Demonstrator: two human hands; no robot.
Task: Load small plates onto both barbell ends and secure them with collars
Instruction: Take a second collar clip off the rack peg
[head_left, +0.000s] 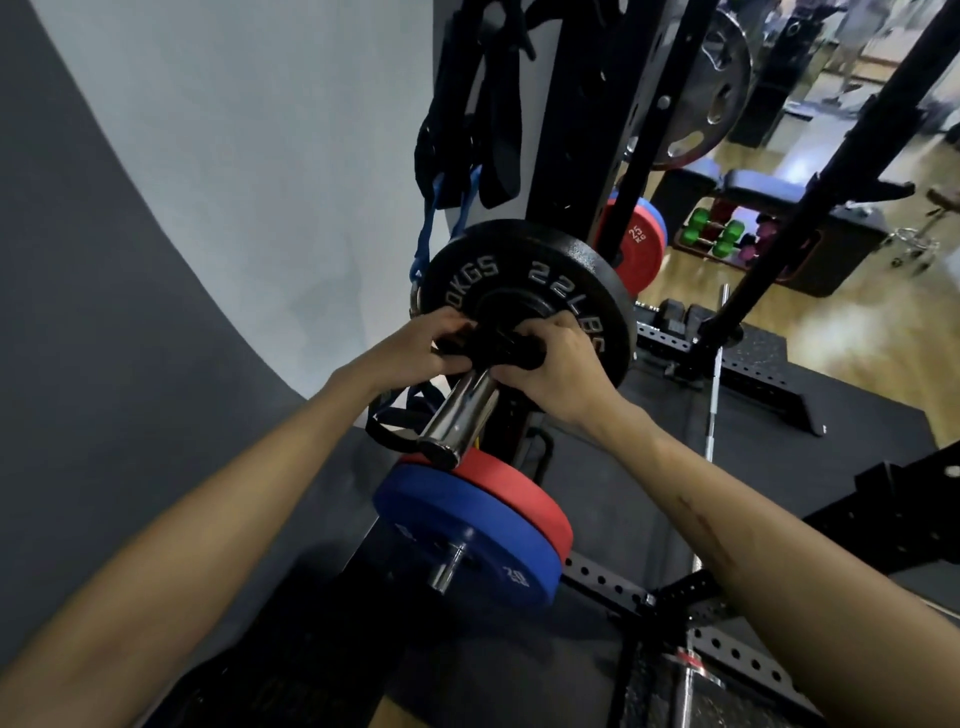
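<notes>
Both hands (415, 343) grip collar (511, 349) (against plate (561, 270))

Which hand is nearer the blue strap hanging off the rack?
Left. The left hand grips the black collar on the side towards the blue strap, just below it. The right hand holds the collar's far side, across the barbell sleeve.

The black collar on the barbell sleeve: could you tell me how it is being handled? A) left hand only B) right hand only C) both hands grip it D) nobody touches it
C: the left hand and right hand both grip the black collar on the barbell sleeve, against the black plate.
</notes>
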